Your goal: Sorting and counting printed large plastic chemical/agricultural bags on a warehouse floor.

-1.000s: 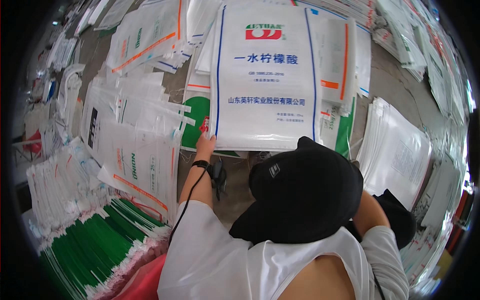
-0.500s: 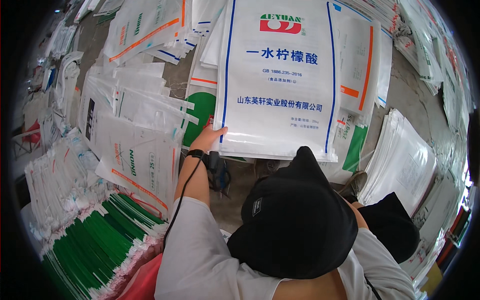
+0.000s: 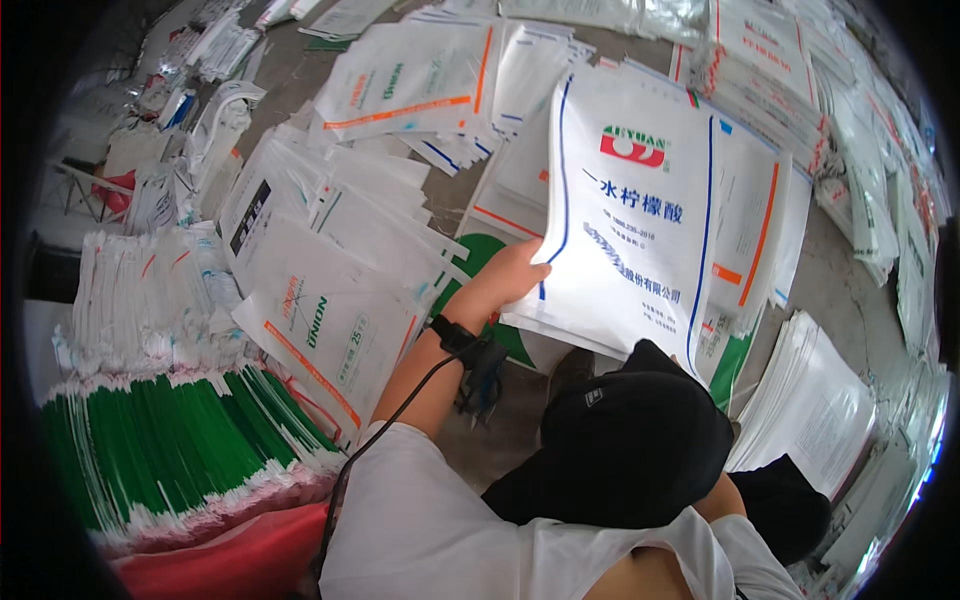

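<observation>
Stacks of printed sacks point(image 3: 330, 300) cover the concrete floor point(image 3: 840, 290) around us. Our left hand point(image 3: 512, 272) grips a white sack point(image 3: 630, 220) by its left edge. Our right hand is hidden, so its grip we cannot tell.

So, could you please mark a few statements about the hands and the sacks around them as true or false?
1. The left hand holds the left edge of a white sack with blue side lines. True.
2. The right hand is in plain view, resting on the green stack. False: the right hand is hidden behind the black cap.
3. A stack of green-edged sacks lies at the person's left. True.
4. The left wrist is bare. False: it wears a dark band with a cable running down the arm.
5. The held sack is folded into a small square. False: it is spread out flat.
</observation>
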Demonstrator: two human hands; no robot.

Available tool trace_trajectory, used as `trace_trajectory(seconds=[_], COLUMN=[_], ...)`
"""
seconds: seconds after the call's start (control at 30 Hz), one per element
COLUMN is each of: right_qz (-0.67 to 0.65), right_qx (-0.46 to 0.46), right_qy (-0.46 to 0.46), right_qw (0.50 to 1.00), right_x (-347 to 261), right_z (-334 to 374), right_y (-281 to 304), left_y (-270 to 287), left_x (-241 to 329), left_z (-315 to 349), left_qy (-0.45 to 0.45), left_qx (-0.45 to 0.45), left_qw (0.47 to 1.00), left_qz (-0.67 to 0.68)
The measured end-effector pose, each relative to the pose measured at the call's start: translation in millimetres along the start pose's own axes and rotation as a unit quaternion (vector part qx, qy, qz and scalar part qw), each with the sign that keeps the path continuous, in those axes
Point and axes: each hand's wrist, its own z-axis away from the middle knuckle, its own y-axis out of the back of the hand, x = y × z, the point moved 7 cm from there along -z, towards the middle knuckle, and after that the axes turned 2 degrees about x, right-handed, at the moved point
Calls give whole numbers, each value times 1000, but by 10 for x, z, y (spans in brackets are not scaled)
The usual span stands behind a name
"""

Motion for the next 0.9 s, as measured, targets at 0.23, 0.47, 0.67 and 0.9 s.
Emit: trace_trajectory(seconds=[0.23,0.47,0.67,0.9], right_qz=[-127,81,232,329], right_qx=[2,-249,-291,-155], right_qy=[23,269,216,99], right_qw=[992,927,903,926], right_x=[-401,-1755,-1804,-1475], right_z=[209,677,1206,716], right_y=[-333,-2049,-2953,-1751], left_y=[887,2245,2547,1929], left_x=[1176,1234,-125,-2228], left_z=[203,1276,2448,2746], left_qy=[-157,-175,-136,-13], left_qx=[102,276,495,563], left_qw=[981,943,819,724], left_qz=[-52,63,256,398])
